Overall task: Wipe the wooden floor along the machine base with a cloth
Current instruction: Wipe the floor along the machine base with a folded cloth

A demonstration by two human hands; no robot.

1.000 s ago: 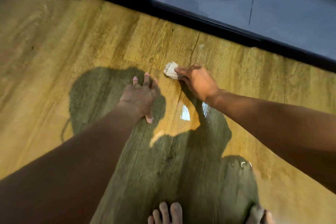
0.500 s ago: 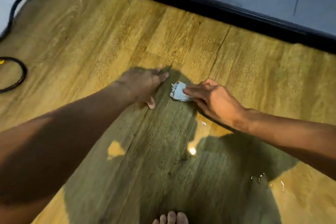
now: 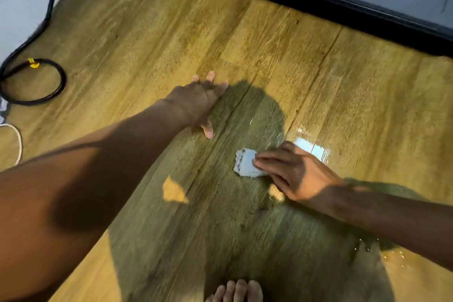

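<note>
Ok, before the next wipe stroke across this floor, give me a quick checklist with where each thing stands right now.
1. Cloth under the right hand, pressed to the wooden floor: ok.
2. Left hand flat on the floor as a brace, apart from the cloth: ok.
3. Floor dry: not ok, a wet sheen shows just beyond the right hand.
4. Strip along the machine base reached: not ok, the cloth sits well short of it.
5. Black cable clear of the stroke: ok, it lies far off to the left.
6. Cloth clean enough: cannot tell.
</note>
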